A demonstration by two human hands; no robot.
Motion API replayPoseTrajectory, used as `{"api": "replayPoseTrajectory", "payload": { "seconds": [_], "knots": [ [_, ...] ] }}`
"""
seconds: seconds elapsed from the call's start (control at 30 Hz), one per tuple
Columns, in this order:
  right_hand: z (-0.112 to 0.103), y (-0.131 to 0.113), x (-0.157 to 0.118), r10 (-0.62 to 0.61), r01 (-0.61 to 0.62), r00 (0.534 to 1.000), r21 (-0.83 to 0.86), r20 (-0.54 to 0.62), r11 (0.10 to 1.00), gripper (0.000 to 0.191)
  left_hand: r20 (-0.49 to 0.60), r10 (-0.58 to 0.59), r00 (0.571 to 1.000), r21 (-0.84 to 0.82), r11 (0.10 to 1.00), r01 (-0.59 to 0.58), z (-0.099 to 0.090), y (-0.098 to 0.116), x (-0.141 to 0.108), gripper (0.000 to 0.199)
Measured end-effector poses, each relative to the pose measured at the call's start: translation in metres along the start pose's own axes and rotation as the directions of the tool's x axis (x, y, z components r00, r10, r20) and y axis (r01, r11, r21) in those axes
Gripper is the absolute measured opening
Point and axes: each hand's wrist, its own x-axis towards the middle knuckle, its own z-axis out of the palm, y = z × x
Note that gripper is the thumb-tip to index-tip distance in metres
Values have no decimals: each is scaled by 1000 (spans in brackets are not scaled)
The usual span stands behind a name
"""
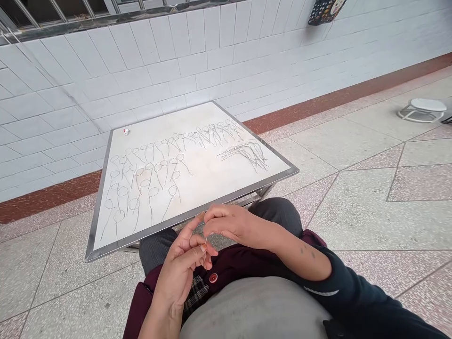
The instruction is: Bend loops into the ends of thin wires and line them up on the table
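My left hand [181, 261] is in front of the table's near edge, thumb and fingers pinching a thin wire-like strand [205, 258], with its index finger stretched up. Close beside it, my right hand [240, 226] has bent fingers pinched at the strand's upper end. Whether the strand forms a loop there is hidden by the fingers. On the white table [208, 183] lie many thin dark strands with a round loop at one end [123, 191], spread in rows on the left and along the back. Straight strands [247, 151] form a loose bundle on the right.
The table has a grey metal rim, and my knees are under its near edge. A small white and red object [126, 132] sits at its far left corner. Behind is a white tiled wall [141, 89] with a barred window. A white stool [425, 109] stands far right.
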Motion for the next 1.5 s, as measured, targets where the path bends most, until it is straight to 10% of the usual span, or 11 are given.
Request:
{"api": "replayPoseTrajectory", "payload": {
  "seconds": [1.07,1.5],
  "knots": [
    [24,4,-2,132,-156,938,-52,-321,986,1,-226,303,926,353,911,-212,13,1,-7,56],
    [36,-2,5,122,-150,915,-42,-384,988,11,-81,657,750,931,319,-179,9,1,4,49]
  ]
}}
